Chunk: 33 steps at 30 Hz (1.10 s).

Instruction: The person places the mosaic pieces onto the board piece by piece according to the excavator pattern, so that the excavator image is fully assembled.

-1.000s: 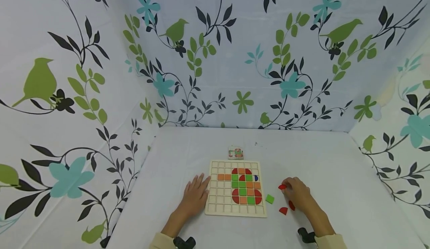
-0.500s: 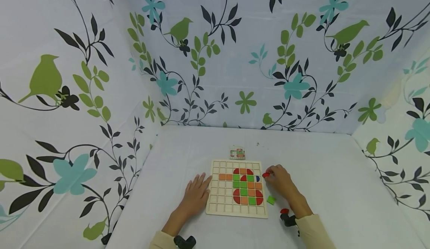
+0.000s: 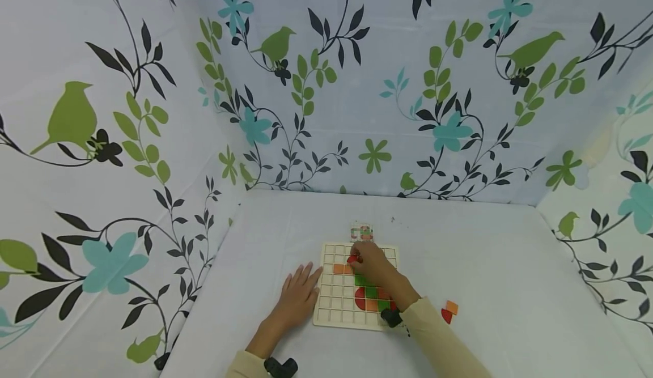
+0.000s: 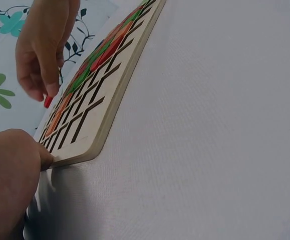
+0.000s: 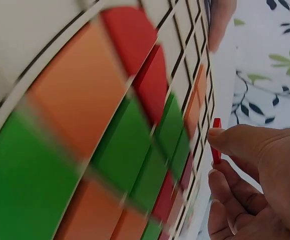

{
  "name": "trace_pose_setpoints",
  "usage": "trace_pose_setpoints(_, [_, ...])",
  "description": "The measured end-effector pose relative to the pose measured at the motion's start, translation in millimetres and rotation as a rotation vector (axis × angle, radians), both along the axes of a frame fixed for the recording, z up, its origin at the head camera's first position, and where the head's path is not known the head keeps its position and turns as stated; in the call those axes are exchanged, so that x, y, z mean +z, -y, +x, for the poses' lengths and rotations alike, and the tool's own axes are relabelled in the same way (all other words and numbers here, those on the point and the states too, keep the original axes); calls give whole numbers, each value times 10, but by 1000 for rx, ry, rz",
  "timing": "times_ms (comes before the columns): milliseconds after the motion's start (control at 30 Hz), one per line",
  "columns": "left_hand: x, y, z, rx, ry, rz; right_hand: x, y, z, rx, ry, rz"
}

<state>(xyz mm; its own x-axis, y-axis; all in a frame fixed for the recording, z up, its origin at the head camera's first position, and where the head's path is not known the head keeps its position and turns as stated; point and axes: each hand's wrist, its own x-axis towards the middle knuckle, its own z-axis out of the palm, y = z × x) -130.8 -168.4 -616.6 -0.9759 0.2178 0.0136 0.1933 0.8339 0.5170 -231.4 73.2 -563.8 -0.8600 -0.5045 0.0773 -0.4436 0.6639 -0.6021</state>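
Observation:
My right hand (image 3: 372, 263) is over the upper part of a wooden grid board (image 3: 331, 310), pinching a small red quarter-round tile (image 5: 216, 142) between thumb and fingertips. In the right wrist view, the tile stands on edge, just off the board's surface. My left hand (image 3: 298, 296) lies on the table with fingers spread, their tips touching the board's left edge. Orange tiles (image 3: 339, 268), green tiles (image 5: 122, 145) and red tiles (image 5: 134, 40) sit in the grid squares. My right hand and forearm hide part of the board in the head view.
A small printed card (image 3: 361, 232) lies behind the board, showing a coloured pattern. To the right of the board on the white table are a loose orange square tile (image 3: 452, 308) and a red tile (image 3: 446, 315). Patterned cloth (image 3: 316, 111) surrounds the table.
My right hand has carried the red tile leftward from the table onto the board's upper area. My left hand has stayed at the board's edge. A loose orange tile is now visible.

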Motion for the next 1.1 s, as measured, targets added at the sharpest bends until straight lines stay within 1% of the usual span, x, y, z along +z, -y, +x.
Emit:
trace_pose_setpoints(67, [-17, 5, -3, -5, -6, 4, -2, 133, -3, 36, -17, 5])
trace_pose_setpoints(133, [-44, 8, -4, -11, -29, 9, -11, 247, -4, 60, -30, 28])
trace_pose_setpoints(233, [-96, 11, -8, -20, -62, 23, -22, 377, 2, 70, -37, 107])
trace_pose_setpoints(333, [-118, 11, -3, -25, -65, 21, -37, 462, 15, 77, -32, 172])
trace_pose_setpoints(433, [-87, 14, 0, -27, -62, 17, -41, 512, 32, 88, -33, 206])
trace_pose_setpoints(600, [-4, 15, 6, -20, -21, -8, -53, 553, 57, 119, -64, 209])
trace_pose_setpoints(667, [9, 12, 8, -17, -8, -15, -67, 561, 64, 130, -70, 207])
trace_pose_setpoints(767, [18, 8, 10, -13, -8, -16, -97, 572, 63, 136, -81, 213])
trace_pose_setpoints(867, [22, 8, 8, -14, -9, -24, -120, 574, 58, 133, -103, 227])
trace_pose_setpoints(967, [27, 7, 9, -20, -19, -14, -138, 562, 59, 119, -125, 243])
trace_pose_setpoints(1100, [36, 1, 14, -20, -16, -4, -116, 477, 108, 85, -154, 205])
